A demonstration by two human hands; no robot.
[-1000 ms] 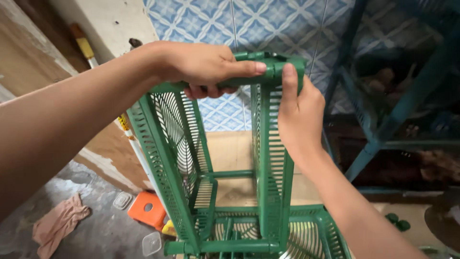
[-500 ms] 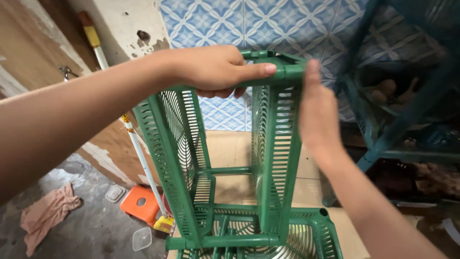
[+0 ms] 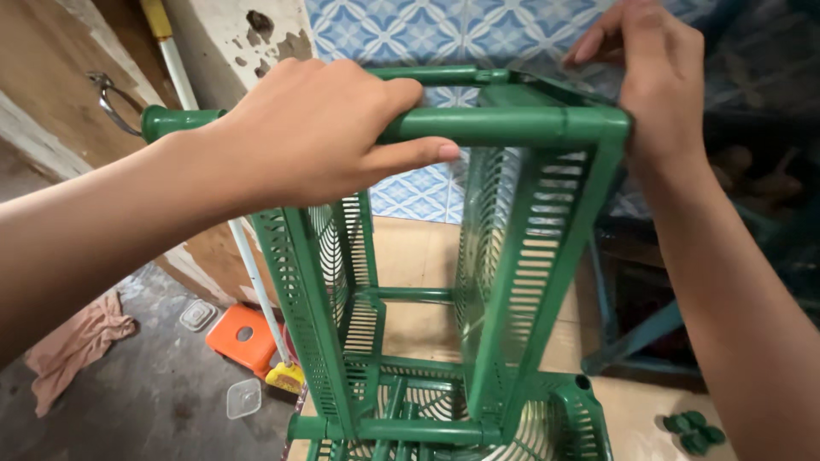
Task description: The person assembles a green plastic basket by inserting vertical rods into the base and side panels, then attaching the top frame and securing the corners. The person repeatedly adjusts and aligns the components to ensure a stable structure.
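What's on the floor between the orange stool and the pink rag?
In the head view, a small clear lid lies on the grey floor between the orange stool and the pink rag.

Soft, even daylight falls on the green rack, which is sharp and free of glare. Right of the rack the scene sinks into dim, murky shadow. The arms at the rack's sides look stretched by wide-angle distortion.
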